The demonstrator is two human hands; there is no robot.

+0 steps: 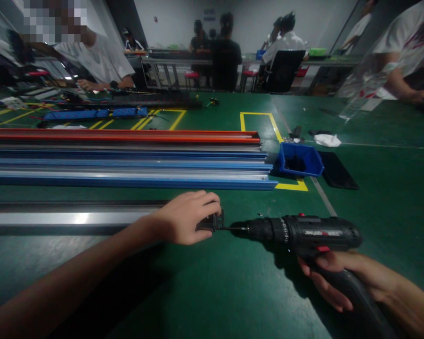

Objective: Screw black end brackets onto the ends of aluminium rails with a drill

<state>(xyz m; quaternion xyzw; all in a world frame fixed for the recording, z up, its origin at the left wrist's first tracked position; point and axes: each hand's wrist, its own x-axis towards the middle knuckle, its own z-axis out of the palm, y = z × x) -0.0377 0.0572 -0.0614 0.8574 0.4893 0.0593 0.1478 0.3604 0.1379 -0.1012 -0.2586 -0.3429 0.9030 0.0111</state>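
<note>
My left hand (pixel 189 216) is closed around the right end of a long black-and-silver metal profile (pixel 74 219) lying on the green table. A small black end piece (pixel 219 219) shows just beyond its fingers. My right hand (pixel 335 278) grips a black cordless drill (pixel 311 233) by its handle, below the red button. The drill lies level and points left. Its long thin bit (pixel 233 229) reaches the black end piece; whether the tip sits in a screw is too small to tell.
Behind my left hand lie blue metal profiles (pixel 127 181) and an orange one (pixel 127 135). A blue bin (pixel 300 160) holds dark parts, beside a black flat slab (pixel 337 170). Blue strips (pixel 95 114) lie farther back. Co-workers (pixel 99 61) are across the table.
</note>
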